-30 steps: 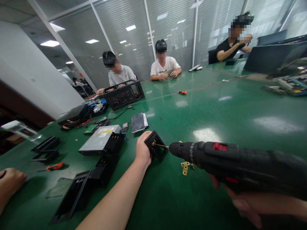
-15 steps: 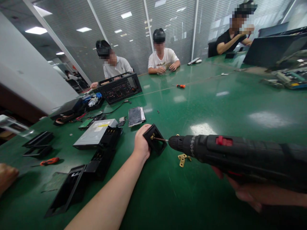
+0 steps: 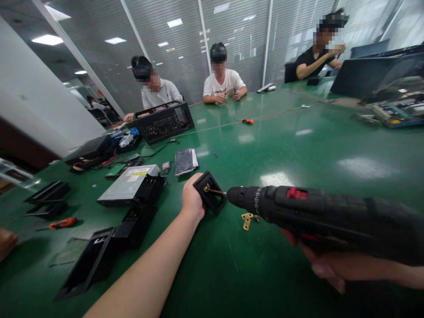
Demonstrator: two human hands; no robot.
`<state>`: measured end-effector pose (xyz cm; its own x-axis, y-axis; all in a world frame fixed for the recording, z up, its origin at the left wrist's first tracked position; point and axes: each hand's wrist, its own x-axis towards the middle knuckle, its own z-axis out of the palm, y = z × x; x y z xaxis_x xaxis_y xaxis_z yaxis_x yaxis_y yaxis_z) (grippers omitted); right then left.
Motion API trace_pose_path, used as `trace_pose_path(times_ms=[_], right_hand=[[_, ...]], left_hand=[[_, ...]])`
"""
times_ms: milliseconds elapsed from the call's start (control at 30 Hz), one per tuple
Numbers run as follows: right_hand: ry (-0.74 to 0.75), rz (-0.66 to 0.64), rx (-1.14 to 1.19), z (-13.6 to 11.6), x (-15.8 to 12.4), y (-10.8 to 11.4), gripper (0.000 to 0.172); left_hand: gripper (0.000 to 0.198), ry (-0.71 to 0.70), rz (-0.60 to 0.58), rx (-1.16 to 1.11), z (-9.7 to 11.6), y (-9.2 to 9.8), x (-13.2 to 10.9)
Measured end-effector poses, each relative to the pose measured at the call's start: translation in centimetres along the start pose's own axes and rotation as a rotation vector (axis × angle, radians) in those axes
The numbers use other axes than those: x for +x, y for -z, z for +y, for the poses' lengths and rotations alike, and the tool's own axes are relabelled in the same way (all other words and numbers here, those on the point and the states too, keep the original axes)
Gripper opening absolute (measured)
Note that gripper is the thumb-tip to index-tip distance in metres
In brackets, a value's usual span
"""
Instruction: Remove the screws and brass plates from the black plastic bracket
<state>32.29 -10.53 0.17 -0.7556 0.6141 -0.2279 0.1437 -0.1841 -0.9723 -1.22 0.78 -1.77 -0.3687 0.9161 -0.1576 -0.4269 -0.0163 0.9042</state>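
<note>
My left hand (image 3: 192, 196) is closed around a small black plastic frame (image 3: 217, 206), holding it tilted over the green table. A small brass piece (image 3: 206, 187) sits inside the frame. My right hand (image 3: 326, 265) grips a black cordless drill (image 3: 298, 207) with a red switch on top; its grip is mostly hidden in shadow below the body. The drill's long thin bit (image 3: 217, 191) reaches into the frame and meets the brass piece. Just under the drill's nose, several flat brass brackets (image 3: 247, 219) lie on the table.
Left of my arm stand a silver optical drive (image 3: 127, 185), black plastic housings (image 3: 88, 260) and an orange screwdriver (image 3: 62, 223). A flat metal-edged part (image 3: 184, 161) lies beyond my left hand. Farther off are a black computer case (image 3: 167, 123) and three seated people; another person's hand (image 3: 7, 243) shows at left.
The whole view has shifted slightly, so most things sit a little farther left. Both hands keep their holds, and the bit stays at the brass piece.
</note>
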Motion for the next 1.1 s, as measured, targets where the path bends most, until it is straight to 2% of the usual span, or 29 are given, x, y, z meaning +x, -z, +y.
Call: trace_pose_path(times_ms=[100, 267, 400, 567, 900, 1100], right_hand=[[-0.062, 0.007, 0.124, -0.1, 0.0, 0.0, 0.042], [-0.049, -0.003, 0.171, 0.4, 0.3, -0.2, 0.050], [-0.096, -0.014, 0.160, -0.9, 0.7, -0.4, 0.046], [-0.054, 0.008, 0.149, -2.8, 1.3, -0.9, 0.048], [-0.059, 0.006, 0.136, -2.4, 1.3, -0.7, 0.045], [-0.042, 0.010, 0.161, -2.6, 1.2, -0.8, 0.039]], left_hand=[[0.024, 0.011, 0.045, -0.029, -0.1, -0.1, 0.0], [0.023, 0.007, 0.044, -0.004, 0.0, -0.1, 0.2], [0.021, -0.016, 0.036, 0.028, 0.1, 0.0, 0.1], [0.023, -0.050, 0.024, 0.036, 0.0, 0.1, 0.4], [0.020, -0.095, 0.061, 0.012, -0.5, -0.1, 0.8], [0.023, -0.061, 0.060, 0.022, -0.5, 0.1, 0.9]])
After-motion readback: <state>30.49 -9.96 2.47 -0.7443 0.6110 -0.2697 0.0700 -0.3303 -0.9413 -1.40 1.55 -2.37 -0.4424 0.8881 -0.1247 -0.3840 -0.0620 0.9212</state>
